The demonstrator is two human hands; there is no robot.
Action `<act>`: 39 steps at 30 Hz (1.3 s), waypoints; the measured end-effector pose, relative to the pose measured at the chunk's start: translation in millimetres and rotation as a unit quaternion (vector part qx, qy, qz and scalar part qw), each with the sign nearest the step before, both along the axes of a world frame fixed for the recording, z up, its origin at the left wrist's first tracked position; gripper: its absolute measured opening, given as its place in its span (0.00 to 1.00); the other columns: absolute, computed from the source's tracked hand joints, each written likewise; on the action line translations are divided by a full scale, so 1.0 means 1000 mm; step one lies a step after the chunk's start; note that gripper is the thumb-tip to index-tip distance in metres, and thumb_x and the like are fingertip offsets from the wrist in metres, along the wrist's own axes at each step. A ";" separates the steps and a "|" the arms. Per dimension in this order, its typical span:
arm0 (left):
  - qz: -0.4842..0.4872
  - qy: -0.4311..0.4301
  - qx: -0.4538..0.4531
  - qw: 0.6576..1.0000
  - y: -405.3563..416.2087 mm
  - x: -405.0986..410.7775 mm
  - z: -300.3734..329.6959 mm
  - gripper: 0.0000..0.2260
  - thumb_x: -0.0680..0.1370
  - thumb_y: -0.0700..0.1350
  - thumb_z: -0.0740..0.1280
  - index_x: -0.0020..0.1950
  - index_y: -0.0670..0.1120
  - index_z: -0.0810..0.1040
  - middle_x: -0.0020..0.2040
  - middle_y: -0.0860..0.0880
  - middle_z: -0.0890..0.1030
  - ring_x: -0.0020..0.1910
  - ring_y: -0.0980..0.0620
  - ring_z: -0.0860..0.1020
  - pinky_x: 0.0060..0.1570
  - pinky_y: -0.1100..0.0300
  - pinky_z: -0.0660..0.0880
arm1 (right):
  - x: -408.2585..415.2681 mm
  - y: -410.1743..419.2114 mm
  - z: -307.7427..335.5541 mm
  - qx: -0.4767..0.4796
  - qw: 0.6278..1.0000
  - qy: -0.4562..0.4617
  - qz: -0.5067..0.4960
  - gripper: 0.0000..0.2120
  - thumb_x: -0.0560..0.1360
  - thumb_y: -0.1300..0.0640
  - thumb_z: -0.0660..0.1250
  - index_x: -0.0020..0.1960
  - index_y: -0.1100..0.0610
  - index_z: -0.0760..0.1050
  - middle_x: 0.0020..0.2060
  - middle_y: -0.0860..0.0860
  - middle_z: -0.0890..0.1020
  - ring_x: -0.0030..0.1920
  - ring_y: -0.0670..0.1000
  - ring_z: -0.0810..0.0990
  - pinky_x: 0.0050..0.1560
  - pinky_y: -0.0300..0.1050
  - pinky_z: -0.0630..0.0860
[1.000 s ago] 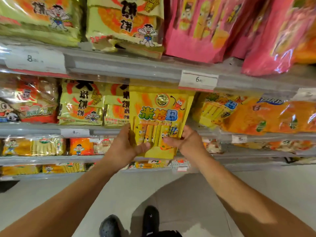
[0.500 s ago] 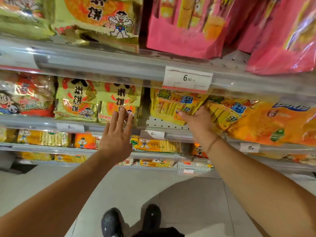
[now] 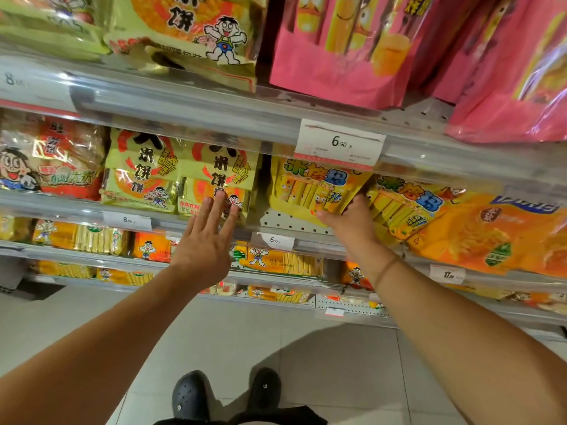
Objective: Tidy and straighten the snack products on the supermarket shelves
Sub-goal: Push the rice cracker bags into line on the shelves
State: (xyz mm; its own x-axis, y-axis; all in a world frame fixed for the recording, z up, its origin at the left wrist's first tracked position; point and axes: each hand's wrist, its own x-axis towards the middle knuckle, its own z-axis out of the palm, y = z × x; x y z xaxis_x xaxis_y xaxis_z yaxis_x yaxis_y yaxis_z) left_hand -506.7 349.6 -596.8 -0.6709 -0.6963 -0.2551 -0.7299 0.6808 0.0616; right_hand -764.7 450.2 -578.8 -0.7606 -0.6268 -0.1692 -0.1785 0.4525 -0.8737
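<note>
gripping yellow snack bag, right hand, left hand flat

Both bare arms stretched forward and up. Left hand open, palm forward, fingers straight and slightly spread, tips raised. Right hand reaching further in, thumb out to the left, fingers curled and mostly hidden from view. Thin band round the right wrist. Two feet in black clogs planted below, side by side.
</note>
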 end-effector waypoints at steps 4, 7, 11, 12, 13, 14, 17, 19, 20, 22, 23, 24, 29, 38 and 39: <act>0.027 0.015 -0.013 0.999 0.003 0.007 -0.004 0.42 0.80 0.51 0.58 0.74 0.49 0.24 0.69 0.43 0.17 0.72 0.41 0.24 0.74 0.45 0.36 | 0.012 0.016 -0.005 0.022 0.998 0.060 -0.016 0.22 0.71 0.59 0.74 0.60 0.59 0.69 0.56 0.53 0.80 0.55 0.53 0.79 0.56 0.52 0.77; 0.094 0.015 -0.003 0.995 0.009 0.028 -0.013 0.43 0.78 0.48 0.59 0.75 0.48 0.25 0.69 0.42 0.17 0.72 0.40 0.24 0.74 0.44 0.36 | 0.036 0.037 -0.012 -0.015 0.991 0.126 -0.037 0.19 0.74 0.64 0.70 0.63 0.58 0.71 0.55 0.47 0.75 0.53 0.47 0.74 0.51 0.37 0.71; 0.145 -0.004 0.030 0.989 0.008 0.073 -0.028 0.42 0.78 0.50 0.59 0.76 0.47 0.27 0.69 0.43 0.19 0.74 0.41 0.26 0.76 0.45 0.38 | 0.077 0.048 -0.015 -0.051 0.982 0.178 -0.023 0.12 0.72 0.70 0.66 0.49 0.54 0.74 0.45 0.47 0.78 0.48 0.49 0.76 0.42 0.25 0.66; 0.165 -0.006 0.049 0.985 0.006 0.087 -0.031 0.42 0.79 0.52 0.59 0.77 0.47 0.28 0.72 0.42 0.22 0.75 0.41 0.28 0.76 0.45 0.40 | 0.088 0.043 -0.013 -0.055 0.983 0.173 -0.008 0.12 0.72 0.70 0.66 0.46 0.54 0.75 0.42 0.45 0.78 0.46 0.50 0.77 0.42 0.29 0.68; 0.183 -0.010 0.069 0.981 0.005 0.102 -0.033 0.42 0.79 0.54 0.60 0.77 0.47 0.28 0.75 0.42 0.25 0.75 0.41 0.29 0.76 0.45 0.41 | 0.100 0.034 -0.010 -0.055 0.985 0.162 0.007 0.12 0.72 0.69 0.66 0.44 0.53 0.75 0.41 0.44 0.78 0.45 0.49 0.77 0.42 0.34 0.70; 0.196 -0.013 0.086 0.977 0.003 0.117 -0.036 0.43 0.79 0.55 0.60 0.77 0.47 0.29 0.76 0.41 0.27 0.76 0.41 0.30 0.75 0.45 0.42 | 0.113 0.025 -0.007 -0.054 0.987 0.149 0.026 0.12 0.72 0.69 0.66 0.44 0.52 0.75 0.40 0.43 0.79 0.44 0.47 0.78 0.42 0.37 0.71; 0.219 0.006 0.105 0.970 -0.005 0.165 -0.040 0.43 0.79 0.56 0.61 0.78 0.48 0.31 0.78 0.41 0.30 0.77 0.41 0.32 0.75 0.43 0.45 | 0.158 -0.010 0.001 -0.059 0.986 0.126 0.088 0.15 0.73 0.68 0.65 0.42 0.47 0.74 0.42 0.42 0.79 0.45 0.39 0.76 0.43 0.38 0.71; 0.228 0.035 0.112 0.967 -0.015 0.199 -0.036 0.41 0.79 0.54 0.62 0.80 0.48 0.36 0.79 0.42 0.35 0.78 0.40 0.36 0.76 0.44 0.48 | 0.194 -0.034 0.005 -0.059 0.985 0.116 0.114 0.17 0.73 0.69 0.64 0.41 0.45 0.73 0.43 0.42 0.79 0.46 0.43 0.77 0.44 0.39 0.72; 0.230 0.050 0.114 0.965 -0.022 0.216 -0.033 0.39 0.79 0.54 0.62 0.80 0.48 0.39 0.80 0.42 0.38 0.79 0.40 0.39 0.76 0.44 0.50 | 0.214 -0.047 0.006 -0.057 0.984 0.111 0.126 0.18 0.73 0.69 0.64 0.41 0.45 0.72 0.43 0.43 0.79 0.46 0.45 0.77 0.45 0.39 0.72; 0.230 0.078 0.107 0.964 -0.038 0.252 -0.024 0.37 0.79 0.53 0.63 0.80 0.46 0.44 0.80 0.41 0.44 0.79 0.40 0.44 0.76 0.46 0.52 | 0.254 -0.071 0.008 -0.054 0.982 0.097 0.153 0.17 0.73 0.70 0.64 0.42 0.46 0.73 0.43 0.43 0.78 0.46 0.46 0.76 0.43 0.33 0.71; 0.228 0.093 0.099 0.964 -0.047 0.270 -0.019 0.36 0.79 0.52 0.63 0.80 0.45 0.46 0.80 0.41 0.46 0.79 0.40 0.46 0.76 0.46 0.52 | 0.273 -0.083 0.009 -0.055 0.980 0.087 0.168 0.16 0.74 0.69 0.64 0.44 0.47 0.74 0.44 0.42 0.78 0.47 0.46 0.77 0.43 0.32 0.71; 0.226 0.108 0.093 0.964 -0.055 0.287 -0.013 0.35 0.80 0.52 0.63 0.80 0.45 0.47 0.80 0.40 0.47 0.79 0.40 0.47 0.76 0.47 0.53 | 0.292 -0.095 0.010 -0.057 0.979 0.079 0.181 0.15 0.74 0.69 0.64 0.46 0.48 0.74 0.45 0.42 0.79 0.47 0.47 0.77 0.45 0.35 0.72; 0.225 0.144 0.069 0.961 -0.094 0.355 0.011 0.33 0.79 0.48 0.64 0.80 0.45 0.51 0.79 0.41 0.54 0.77 0.41 0.53 0.74 0.46 0.58 | 0.361 -0.143 0.016 -0.039 0.973 0.087 0.213 0.16 0.75 0.65 0.64 0.49 0.42 0.74 0.49 0.40 0.79 0.51 0.49 0.78 0.49 0.45 0.75; 0.176 0.133 0.041 0.975 -0.171 0.378 0.024 0.34 0.79 0.49 0.64 0.80 0.44 0.51 0.80 0.42 0.52 0.78 0.42 0.51 0.76 0.50 0.52 | 0.397 -0.218 0.011 -0.005 0.881 0.309 0.357 0.25 0.74 0.64 0.64 0.71 0.55 0.70 0.75 0.49 0.63 0.76 0.49 0.56 0.76 0.47 0.55; 0.168 0.134 0.037 0.976 -0.178 0.378 0.024 0.34 0.79 0.49 0.64 0.80 0.44 0.51 0.80 0.42 0.51 0.79 0.43 0.51 0.76 0.51 0.52 | 0.400 -0.225 0.008 -0.002 0.870 0.330 0.366 0.27 0.74 0.64 0.64 0.73 0.55 0.68 0.76 0.50 0.62 0.77 0.51 0.54 0.77 0.49 0.53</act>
